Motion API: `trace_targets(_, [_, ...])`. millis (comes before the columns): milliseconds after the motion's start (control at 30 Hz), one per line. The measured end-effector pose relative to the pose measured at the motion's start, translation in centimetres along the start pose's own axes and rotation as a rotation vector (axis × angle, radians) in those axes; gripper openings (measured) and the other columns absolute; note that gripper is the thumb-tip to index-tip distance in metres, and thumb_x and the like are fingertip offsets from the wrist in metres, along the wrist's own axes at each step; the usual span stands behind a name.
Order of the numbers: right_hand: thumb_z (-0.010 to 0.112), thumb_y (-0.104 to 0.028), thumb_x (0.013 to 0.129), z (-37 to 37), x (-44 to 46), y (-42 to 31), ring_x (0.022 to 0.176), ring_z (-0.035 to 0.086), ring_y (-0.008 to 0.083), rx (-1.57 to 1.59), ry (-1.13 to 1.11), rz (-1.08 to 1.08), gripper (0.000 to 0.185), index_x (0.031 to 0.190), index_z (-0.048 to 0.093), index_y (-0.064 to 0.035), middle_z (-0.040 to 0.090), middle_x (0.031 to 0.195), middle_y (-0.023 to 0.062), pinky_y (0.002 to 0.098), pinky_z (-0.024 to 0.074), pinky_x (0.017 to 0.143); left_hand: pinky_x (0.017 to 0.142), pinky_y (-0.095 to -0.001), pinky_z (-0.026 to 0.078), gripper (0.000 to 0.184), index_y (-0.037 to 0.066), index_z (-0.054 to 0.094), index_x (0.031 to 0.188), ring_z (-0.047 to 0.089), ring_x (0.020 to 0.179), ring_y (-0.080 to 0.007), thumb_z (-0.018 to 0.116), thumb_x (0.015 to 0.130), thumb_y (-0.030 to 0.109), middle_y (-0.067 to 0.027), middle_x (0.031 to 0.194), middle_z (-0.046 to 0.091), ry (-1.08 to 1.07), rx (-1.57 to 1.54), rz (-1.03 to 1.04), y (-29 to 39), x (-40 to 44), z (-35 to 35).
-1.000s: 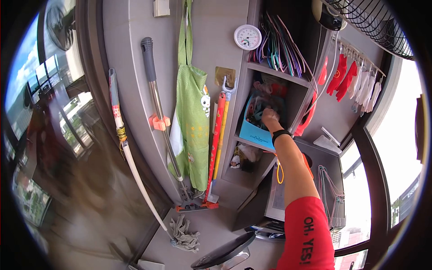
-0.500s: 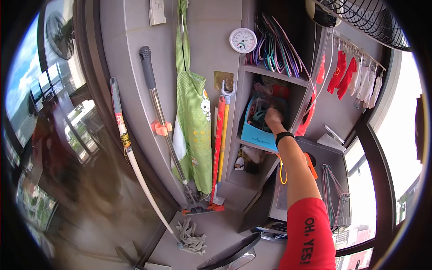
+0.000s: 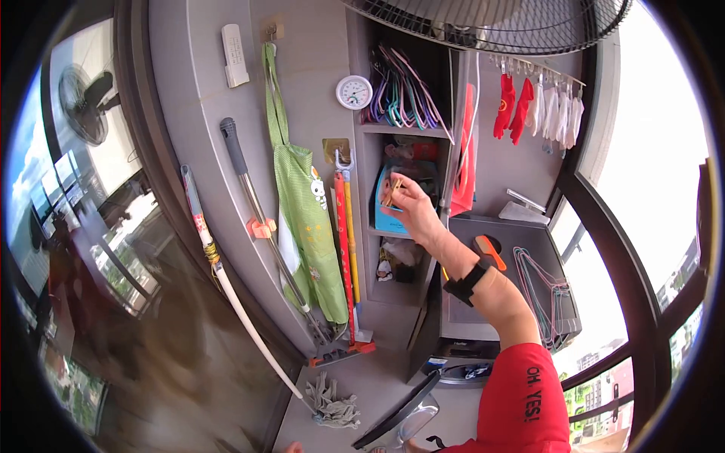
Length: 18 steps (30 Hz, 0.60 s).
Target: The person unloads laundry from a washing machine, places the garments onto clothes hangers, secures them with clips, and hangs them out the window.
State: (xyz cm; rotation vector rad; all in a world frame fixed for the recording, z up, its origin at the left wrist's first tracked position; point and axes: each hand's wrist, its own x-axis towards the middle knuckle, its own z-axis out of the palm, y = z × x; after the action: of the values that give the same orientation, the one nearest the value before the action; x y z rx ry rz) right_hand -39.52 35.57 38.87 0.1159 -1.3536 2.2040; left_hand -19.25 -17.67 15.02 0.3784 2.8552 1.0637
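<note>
My right hand, with a black band on the wrist, is raised in front of the shelf unit. Its fingers pinch a small yellow-brown object that looks like a clothes peg. Behind the hand, a light-blue bin stands in the middle compartment, its contents partly hidden. Coloured hangers fill the compartment above, and small items lie in the one below. My left hand is out of view.
A green apron, a mop pole and red and yellow poles line the wall. Overhead hangs a fan. Gloves or socks hang at right. An orange brush and wire hangers lie on a dark surface.
My right hand has come out of the blue bin and back toward me, now with the small peg-like object between its fingers. The view has shifted, showing more of the fan.
</note>
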Motion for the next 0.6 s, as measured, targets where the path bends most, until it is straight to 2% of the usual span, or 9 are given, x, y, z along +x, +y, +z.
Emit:
trace_targets(33, [0.06, -0.009, 0.085, 1.9, -4.3, -1.2, 0.087, 0.06, 0.0172, 0.09, -0.049, 0.013, 0.044, 0.126, 0.043, -0.0071, 0.059, 0.103, 0.0084, 0.0308, 0.0503, 0.074, 0.081, -0.0408, 0.045, 0.027, 0.001, 0.061, 0.105, 0.058, 0.093, -0.036, 0.055, 0.088, 0.022, -0.0194, 0.096, 0.062, 0.016, -0.037, 0.157, 1.1, 1.5, -0.2])
trace_targets(100, [0.058, -0.012, 0.087, 3.1, -11.2, -2.3, 0.088, 0.059, 0.0169, 0.229, -0.116, 0.033, 0.038, 0.121, 0.043, -0.0041, 0.058, 0.104, 0.0098, 0.0292, 0.0507, 0.075, 0.088, -0.0422, 0.044, 0.024, 0.005, 0.062, 0.104, 0.056, 0.101, -0.0336, 0.056, 0.088, 0.022, -0.0167, 0.103, 0.061, -0.192, -0.142, 0.171, 4.8, 4.0, -1.2])
trace_targets(167, [0.056, -0.011, 0.088, 3.5, -18.1, -2.5, 0.085, 0.059, 0.0157, 0.352, -0.094, 0.036, 0.027, 0.113, 0.047, -0.0027, 0.058, 0.104, 0.0108, 0.0259, 0.05, 0.073, 0.067, -0.0335, 0.051, 0.018, 0.005, 0.06, 0.101, 0.064, 0.078, -0.0272, 0.059, 0.083, 0.01, -0.0138, 0.086, 0.064, -0.125, -0.231, 0.465, 7.2, 6.6, 0.1])
trace_targets(233, [0.052, -0.009, 0.09, 3.1, -25.4, -1.4, 0.079, 0.056, 0.0111, 0.21, 0.068, 0.098, 0.017, 0.105, 0.056, -0.001, 0.06, 0.095, 0.007, 0.0222, 0.0462, 0.071, 0.066, -0.0291, 0.049, 0.015, 0.001, 0.061, 0.097, 0.064, 0.076, -0.0217, 0.06, 0.083, 0.005, -0.0121, 0.087, 0.064, -0.202, -0.319, 0.605, 11.8, 7.8, 0.4])
trace_targets(300, [0.054, -0.011, 0.09, 2.7, -33.1, 0.0, 0.078, 0.053, 0.0072, -0.024, 0.09, 0.215, 0.018, 0.105, 0.059, -0.0019, 0.06, 0.089, 0.0026, 0.021, 0.0442, 0.071, 0.068, -0.0309, 0.051, 0.029, 0.001, 0.054, 0.112, 0.064, 0.077, -0.0207, 0.059, 0.085, 0.011, -0.0128, 0.096, 0.063, -0.37, -0.488, 0.693, 15.8, 7.8, 2.0])
trace_targets(333, [0.057, -0.012, 0.089, 2.4, -36.8, 0.5, 0.075, 0.054, 0.007, -0.014, 0.146, 0.254, 0.017, 0.104, 0.06, -0.0029, 0.059, 0.089, 0.0012, 0.0219, 0.0448, 0.07, 0.067, -0.0311, 0.051, 0.036, 0.001, 0.05, 0.118, 0.064, 0.078, -0.02, 0.06, 0.085, 0.012, -0.013, 0.099, 0.062, -0.473, -0.509, 0.708, 18.1, 6.8, 2.6])
trace_targets(400, [0.061, -0.015, 0.087, 2.7, -43.9, -0.5, 0.075, 0.053, 0.006, -0.238, 0.273, 0.265, 0.015, 0.097, 0.058, -0.0039, 0.06, 0.085, -0.0002, 0.0207, 0.0428, 0.067, 0.066, -0.0307, 0.051, 0.04, 0.002, 0.048, 0.12, 0.064, 0.078, -0.0192, 0.061, 0.085, 0.013, -0.0126, 0.098, 0.062, -0.736, -0.536, 0.772, 21.2, 4.7, 4.4])
trace_targets(533, [0.063, -0.012, 0.085, 3.1, -57.1, -3.2, 0.075, 0.053, 0.0077, -0.236, 0.645, 0.054, 0.016, 0.096, 0.055, -0.0038, 0.06, 0.084, 0.0014, 0.0228, 0.0433, 0.066, 0.06, -0.0261, 0.05, 0.027, -0.001, 0.057, 0.108, 0.064, 0.068, -0.0163, 0.061, 0.084, 0.011, -0.011, 0.083, 0.064, -1.16, -0.366, 1.014, 25.0, -3.0, 9.2])
trace_targets(600, [0.063, -0.012, 0.085, 3.8, -63.0, -4.9, 0.075, 0.054, 0.0083, -0.234, 0.803, -0.053, 0.017, 0.097, 0.054, -0.0035, 0.06, 0.084, 0.0019, 0.0234, 0.0435, 0.066, 0.06, -0.0257, 0.051, 0.019, -0.002, 0.06, 0.101, 0.065, 0.067, -0.0154, 0.06, 0.085, 0.008, -0.0103, 0.079, 0.064, -1.303, -0.408, 1.044, 26.4, -8.4, 11.1])
